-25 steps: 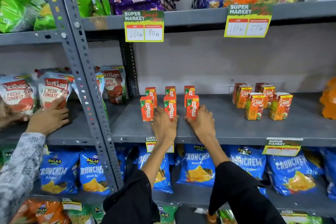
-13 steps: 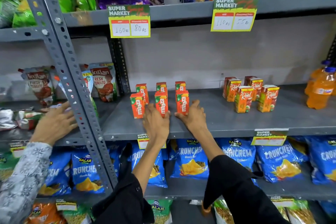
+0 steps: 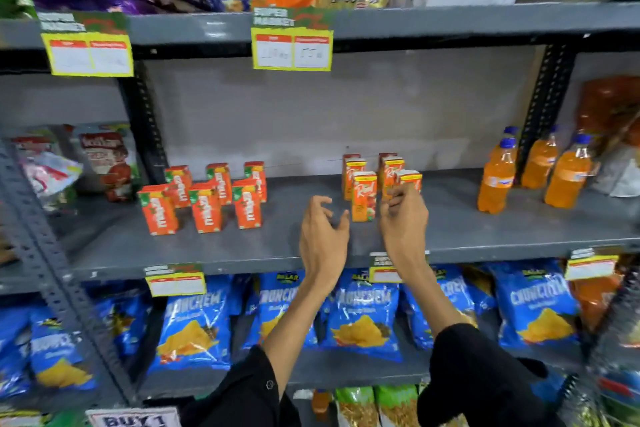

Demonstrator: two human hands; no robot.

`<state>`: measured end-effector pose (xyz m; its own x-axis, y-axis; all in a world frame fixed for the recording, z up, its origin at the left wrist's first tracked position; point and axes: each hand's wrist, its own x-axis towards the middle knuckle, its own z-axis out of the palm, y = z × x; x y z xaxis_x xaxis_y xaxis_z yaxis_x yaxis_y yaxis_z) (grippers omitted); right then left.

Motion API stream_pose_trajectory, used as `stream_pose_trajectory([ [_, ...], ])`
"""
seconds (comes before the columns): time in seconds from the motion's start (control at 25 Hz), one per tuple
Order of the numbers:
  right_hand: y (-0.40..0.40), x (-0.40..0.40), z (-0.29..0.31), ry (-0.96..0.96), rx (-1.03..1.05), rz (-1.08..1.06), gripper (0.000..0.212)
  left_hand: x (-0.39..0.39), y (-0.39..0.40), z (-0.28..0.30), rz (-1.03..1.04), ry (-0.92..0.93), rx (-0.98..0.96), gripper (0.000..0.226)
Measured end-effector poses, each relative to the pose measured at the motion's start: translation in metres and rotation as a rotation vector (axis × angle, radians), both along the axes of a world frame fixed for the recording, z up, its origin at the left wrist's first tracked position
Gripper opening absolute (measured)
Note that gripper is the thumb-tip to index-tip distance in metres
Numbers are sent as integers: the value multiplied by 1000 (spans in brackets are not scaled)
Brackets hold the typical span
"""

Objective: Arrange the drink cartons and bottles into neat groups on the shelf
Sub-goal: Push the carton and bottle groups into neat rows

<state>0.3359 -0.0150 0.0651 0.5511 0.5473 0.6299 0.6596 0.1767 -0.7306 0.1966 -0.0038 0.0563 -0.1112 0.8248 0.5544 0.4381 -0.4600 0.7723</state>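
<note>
A grey metal shop shelf [image 3: 450, 229] runs across the head view, with yellow price tags [image 3: 292, 47] clipped to the shelf above and blue Crunchem crisp bags [image 3: 360, 319] stacked on the level below. On the left of the shelf, six red Maaza cartons [image 3: 204, 198] stand upright in two rows of three. Near the middle stands a cluster of orange Real juice cartons [image 3: 363, 196], some partly hidden. Well to the right, orange drink bottles [image 3: 497, 177] with blue caps stand upright.

The left hand [image 3: 323, 236] hovers over bare shelf just left of the front Real carton, fingers curled and spread, gripping nothing. The right hand [image 3: 403, 215] is up against the right-hand cartons of that cluster, fingers bunched; whether it actually pinches one cannot be told through the blur.
</note>
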Motion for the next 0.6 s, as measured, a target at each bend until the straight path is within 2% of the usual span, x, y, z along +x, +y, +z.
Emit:
stream_pose_trajectory([
  [0.08,3,35,-3,-23,-75,-75,35,32,2,2,8,25,-61,51],
  [0.16,14,58,-8,-47,-262,-113,62,53,9,4,35,93,-118,66],
  [0.28,29,71,-9,-12,-453,-46,90,72,23,9,89,212,-217,82],
  [0.36,33,74,-9,18,-489,-5,89,79,31,10,125,266,-264,88],
  [0.48,34,77,-11,-2,-471,-2,65,81,37,5,175,323,-235,70],
  [0.6,33,77,-13,-35,-468,14,63,78,38,0,179,326,-195,64],
])
